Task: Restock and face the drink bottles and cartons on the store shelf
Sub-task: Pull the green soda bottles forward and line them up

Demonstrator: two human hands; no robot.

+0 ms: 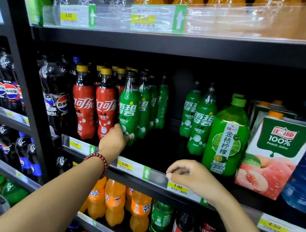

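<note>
The left hand [113,140] is gripping the base of the front green plastic Sprite bottle [129,111]; the right hand [191,176], loosely curled and holding nothing, is hovering over the black metal shelf edge [158,179].

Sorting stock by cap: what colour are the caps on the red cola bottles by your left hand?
Yellow caps on the red cola bottles, seen in the head view.
</note>
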